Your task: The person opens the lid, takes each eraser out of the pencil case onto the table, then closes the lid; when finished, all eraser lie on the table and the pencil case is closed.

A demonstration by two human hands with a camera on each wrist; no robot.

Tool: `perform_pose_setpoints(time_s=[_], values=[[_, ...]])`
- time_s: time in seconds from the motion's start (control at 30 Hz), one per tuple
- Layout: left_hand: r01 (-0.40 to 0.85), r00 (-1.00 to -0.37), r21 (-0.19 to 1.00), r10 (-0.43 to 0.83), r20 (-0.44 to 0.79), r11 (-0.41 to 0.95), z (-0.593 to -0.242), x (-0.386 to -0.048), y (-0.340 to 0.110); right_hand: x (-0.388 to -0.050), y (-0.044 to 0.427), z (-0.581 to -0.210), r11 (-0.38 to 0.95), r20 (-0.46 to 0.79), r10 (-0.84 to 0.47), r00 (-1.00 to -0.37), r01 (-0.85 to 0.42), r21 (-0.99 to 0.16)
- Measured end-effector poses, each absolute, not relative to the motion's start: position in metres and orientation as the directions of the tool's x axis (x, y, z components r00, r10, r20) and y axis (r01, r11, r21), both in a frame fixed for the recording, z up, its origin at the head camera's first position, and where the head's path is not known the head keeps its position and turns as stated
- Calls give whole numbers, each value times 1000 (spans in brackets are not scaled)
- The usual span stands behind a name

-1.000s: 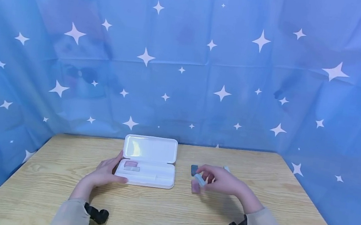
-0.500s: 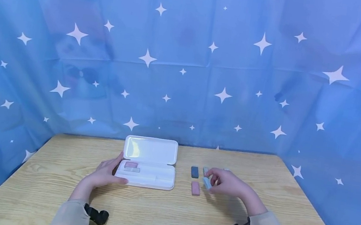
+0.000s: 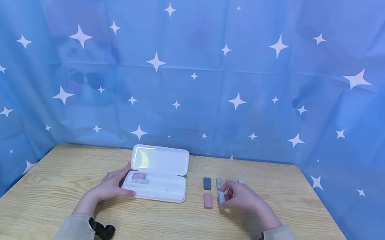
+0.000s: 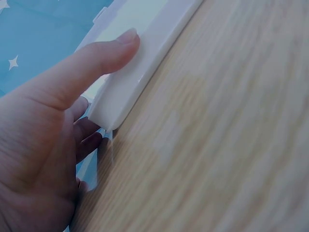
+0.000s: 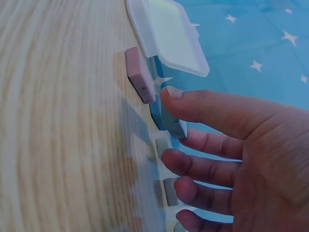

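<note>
An open white case holds a pink block and a pale block at its left. My left hand grips the case's left end, with the thumb over the front rim in the left wrist view. On the right, my right hand pinches a light blue block between thumb and index finger, low over the table. Left of it lie a pink block and a dark blue block. A grey-green block sits just behind the held one.
Behind my right hand, further small blocks show, one pale, partly covered by the hand. The case's raised lid stands near the wooden table's back edge. A blue curtain with white stars hangs behind.
My right hand has moved right with the light blue block, away from the dark blue and pink blocks, and the block has turned more lengthwise. The left hand keeps its place on the case.
</note>
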State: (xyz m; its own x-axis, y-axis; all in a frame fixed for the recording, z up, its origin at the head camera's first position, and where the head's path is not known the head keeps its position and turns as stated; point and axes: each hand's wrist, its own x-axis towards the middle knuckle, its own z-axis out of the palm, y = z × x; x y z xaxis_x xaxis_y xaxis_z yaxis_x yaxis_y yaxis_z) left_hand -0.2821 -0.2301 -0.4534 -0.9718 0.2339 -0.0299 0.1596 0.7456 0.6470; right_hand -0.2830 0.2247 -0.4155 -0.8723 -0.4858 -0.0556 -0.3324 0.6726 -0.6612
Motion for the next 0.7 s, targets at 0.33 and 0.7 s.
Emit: perform_pose_setpoints(time_s=[0.33, 0.7], values=[[164, -971, 652, 237, -25, 740, -452, -281, -230, -283, 222, -420, 679, -71, -493, -867, -332, -655], [153, -973, 653, 229, -32, 742, -451, -280, -230, -283, 221, -422, 685, -66, -496, -866, -343, -643]])
